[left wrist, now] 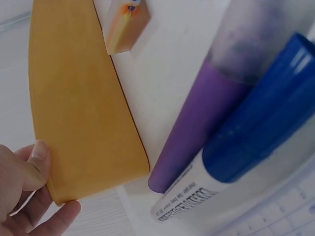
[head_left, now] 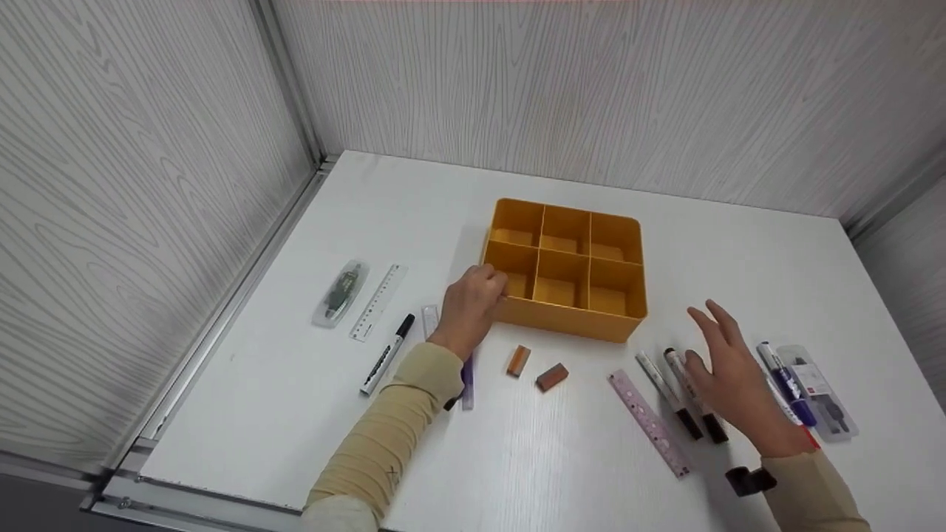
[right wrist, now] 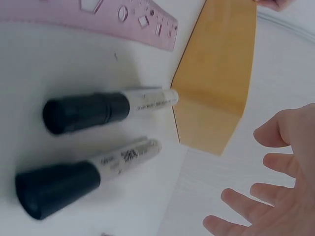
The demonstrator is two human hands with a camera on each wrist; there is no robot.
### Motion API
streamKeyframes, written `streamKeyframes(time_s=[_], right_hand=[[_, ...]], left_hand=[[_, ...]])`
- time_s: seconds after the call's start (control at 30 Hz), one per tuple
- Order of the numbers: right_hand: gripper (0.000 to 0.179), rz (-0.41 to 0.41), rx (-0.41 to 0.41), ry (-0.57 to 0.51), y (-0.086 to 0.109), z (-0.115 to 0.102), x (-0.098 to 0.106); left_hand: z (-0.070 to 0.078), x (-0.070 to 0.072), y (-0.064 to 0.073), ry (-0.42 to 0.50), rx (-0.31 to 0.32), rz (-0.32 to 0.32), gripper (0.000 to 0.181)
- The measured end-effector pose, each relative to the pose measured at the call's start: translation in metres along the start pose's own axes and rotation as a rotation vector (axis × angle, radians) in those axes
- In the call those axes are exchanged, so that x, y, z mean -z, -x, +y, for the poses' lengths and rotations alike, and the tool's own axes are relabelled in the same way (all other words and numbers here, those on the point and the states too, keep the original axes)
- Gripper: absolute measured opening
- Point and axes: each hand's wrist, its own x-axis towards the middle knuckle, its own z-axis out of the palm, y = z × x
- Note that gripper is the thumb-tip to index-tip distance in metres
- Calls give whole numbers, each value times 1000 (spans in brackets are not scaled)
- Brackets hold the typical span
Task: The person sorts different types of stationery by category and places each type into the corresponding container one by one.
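An orange-yellow organizer box with several square compartments stands on the white table. At its front left corner, my left hand pinches the rim; in the left wrist view the thumb lies on the outer wall and the fingers go round the corner. Near that wrist lie a purple marker and a blue-capped marker. My right hand is held with fingers spread and nothing in them, over two black-capped markers to the right of the box. The pink ruler lies left of these markers.
Two erasers lie in front of the box. At the left are a clear ruler, a correction tape pack and a black marker. At the right lie a blue marker and a clear case. Panels wall the table.
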Motion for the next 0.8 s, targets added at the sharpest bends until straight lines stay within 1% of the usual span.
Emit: streamKeyframes(time_s=[0.1,0.17,0.27,0.43,0.63,0.8], right_hand=[[59,43,5,17,6,6,1],[55,45,-8,24,10,10,1],[50,26,-40,35,18,14,-1],[47,-5,-67,36,32,20,-5],[44,-85,-136,59,46,24,-10],[41,-138,-180,72,55,27,-14]], left_hand=[[-1,0,1,-5,-2,2,4],[-1,0,2,-10,-4,9,4],[-1,-1,2,-14,-11,22,4],[-2,-4,3,-6,-26,47,8],[-3,-5,5,9,-43,79,10],[-4,-6,5,23,-48,81,7]])
